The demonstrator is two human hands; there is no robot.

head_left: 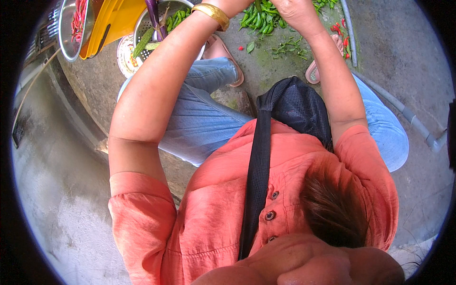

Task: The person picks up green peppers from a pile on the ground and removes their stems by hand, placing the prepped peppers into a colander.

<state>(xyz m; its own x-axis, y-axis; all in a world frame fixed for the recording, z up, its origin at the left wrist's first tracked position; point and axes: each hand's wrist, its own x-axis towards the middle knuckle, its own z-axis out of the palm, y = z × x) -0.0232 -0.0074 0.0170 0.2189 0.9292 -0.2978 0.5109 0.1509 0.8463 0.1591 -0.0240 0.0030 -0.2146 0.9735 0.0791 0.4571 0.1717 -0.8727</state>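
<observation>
My left hand (233, 4), below a gold bangle (212, 13) on the wrist, is cut off by the top edge. My right hand (295, 12) is also partly cut off there, and the fingers of both are out of view. Between them a green chili pepper (258, 5) shows, but whether it is held I cannot tell. A pile of green chili peppers (259, 20) lies on the concrete floor just under both hands. Nearer to me are plucked green stems (290, 47), a loose leaf (250, 47) and a small red piece (240, 48).
At the left stand a metal bowl of red chilies (79, 21), a yellow plastic container (117, 21) and a metal colander (142, 26) with eggplant (153, 16), bitter melon (143, 42) and green peppers (177, 18). Red chilies (346, 42) lie beside a grey pipe (350, 32) at right.
</observation>
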